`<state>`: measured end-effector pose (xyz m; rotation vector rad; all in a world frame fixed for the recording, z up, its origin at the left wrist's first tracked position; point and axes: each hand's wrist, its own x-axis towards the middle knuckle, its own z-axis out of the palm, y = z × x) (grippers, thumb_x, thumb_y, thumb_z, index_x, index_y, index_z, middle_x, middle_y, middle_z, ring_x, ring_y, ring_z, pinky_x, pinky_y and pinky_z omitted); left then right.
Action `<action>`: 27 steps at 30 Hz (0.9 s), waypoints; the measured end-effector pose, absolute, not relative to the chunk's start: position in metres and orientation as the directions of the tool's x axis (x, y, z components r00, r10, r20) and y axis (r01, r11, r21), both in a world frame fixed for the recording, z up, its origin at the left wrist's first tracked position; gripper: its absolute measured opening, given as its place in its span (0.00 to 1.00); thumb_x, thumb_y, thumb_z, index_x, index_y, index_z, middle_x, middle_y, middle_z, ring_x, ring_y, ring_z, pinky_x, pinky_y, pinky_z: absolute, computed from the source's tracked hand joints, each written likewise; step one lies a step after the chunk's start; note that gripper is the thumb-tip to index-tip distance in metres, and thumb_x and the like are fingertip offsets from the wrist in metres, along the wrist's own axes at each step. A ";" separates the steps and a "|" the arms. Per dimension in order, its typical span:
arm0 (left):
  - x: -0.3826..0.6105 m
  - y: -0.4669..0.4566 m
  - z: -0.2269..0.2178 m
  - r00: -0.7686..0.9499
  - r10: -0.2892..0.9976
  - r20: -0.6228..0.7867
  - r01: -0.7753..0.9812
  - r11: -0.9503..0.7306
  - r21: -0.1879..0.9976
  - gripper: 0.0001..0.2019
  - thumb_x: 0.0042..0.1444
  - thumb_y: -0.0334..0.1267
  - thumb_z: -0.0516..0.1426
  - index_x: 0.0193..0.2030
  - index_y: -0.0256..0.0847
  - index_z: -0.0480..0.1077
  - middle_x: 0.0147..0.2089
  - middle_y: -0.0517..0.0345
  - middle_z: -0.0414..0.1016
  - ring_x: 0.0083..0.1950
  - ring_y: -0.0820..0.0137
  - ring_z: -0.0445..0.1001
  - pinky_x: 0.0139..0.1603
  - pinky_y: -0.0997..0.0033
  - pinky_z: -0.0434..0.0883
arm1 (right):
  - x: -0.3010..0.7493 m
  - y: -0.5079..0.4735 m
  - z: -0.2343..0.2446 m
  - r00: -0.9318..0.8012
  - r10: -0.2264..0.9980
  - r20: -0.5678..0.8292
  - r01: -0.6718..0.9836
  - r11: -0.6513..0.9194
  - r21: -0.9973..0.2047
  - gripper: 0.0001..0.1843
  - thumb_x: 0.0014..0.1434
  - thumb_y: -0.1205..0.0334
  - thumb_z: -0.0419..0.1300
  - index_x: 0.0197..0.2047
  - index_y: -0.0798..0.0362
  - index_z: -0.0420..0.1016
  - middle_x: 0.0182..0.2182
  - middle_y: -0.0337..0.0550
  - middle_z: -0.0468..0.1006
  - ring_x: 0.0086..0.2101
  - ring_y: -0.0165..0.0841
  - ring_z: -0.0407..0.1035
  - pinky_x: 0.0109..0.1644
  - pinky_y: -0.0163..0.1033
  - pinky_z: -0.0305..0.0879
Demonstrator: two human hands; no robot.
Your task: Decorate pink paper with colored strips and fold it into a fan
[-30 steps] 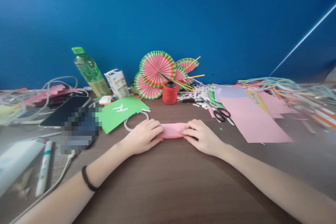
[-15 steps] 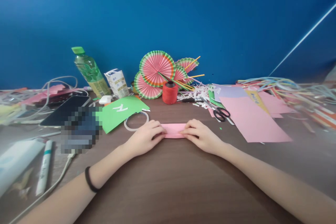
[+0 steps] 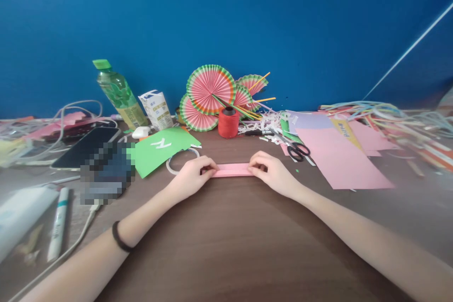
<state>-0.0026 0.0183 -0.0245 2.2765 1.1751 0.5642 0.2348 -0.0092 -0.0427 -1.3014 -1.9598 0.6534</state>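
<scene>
Head view: one green-capped bottle (image 3: 120, 99), cap on, tilted in view, fill level can't tell; one white carton (image 3: 158, 110) beside it, inside hidden. Pink paper strip (image 3: 232, 170) at centre of brown table (image 3: 226, 240), in front of red thread spool (image 3: 228, 126). Left hand (image 3: 193, 174) pinches the strip's left end, right hand (image 3: 272, 173) pinches its right end; fingers narrow on both.

Vs half a second ago: strip looks narrower front to back, fingertips wider apart along it, more pink showing lengthwise; bottle, carton, spool same arrangement.

Counts: two hands, one spool, one scissors (image 3: 298, 152), one tape ring (image 3: 167, 164), one marker (image 3: 57, 226), at least four paper fans (image 3: 211, 87).
</scene>
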 end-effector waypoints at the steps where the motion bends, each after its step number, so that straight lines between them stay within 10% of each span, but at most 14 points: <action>1: -0.003 0.019 -0.025 0.540 0.832 0.124 0.620 -0.494 0.610 0.06 0.52 0.33 0.51 0.32 0.40 0.70 0.33 0.60 0.73 0.34 0.71 0.69 0.37 0.72 0.66 | 0.235 -0.008 -0.043 -0.262 0.928 0.266 0.589 0.372 -0.717 0.07 0.54 0.66 0.55 0.25 0.54 0.69 0.29 0.40 0.69 0.27 0.27 0.63 0.32 0.35 0.60; 27: -0.002 0.022 -0.024 0.582 0.810 0.076 0.612 -0.497 0.615 0.08 0.50 0.28 0.51 0.34 0.38 0.70 0.34 0.58 0.71 0.34 0.72 0.68 0.37 0.72 0.66 | 0.230 -0.008 -0.043 -0.209 0.946 0.247 0.654 0.323 -0.684 0.04 0.51 0.68 0.57 0.27 0.54 0.72 0.28 0.39 0.69 0.26 0.27 0.64 0.32 0.35 0.61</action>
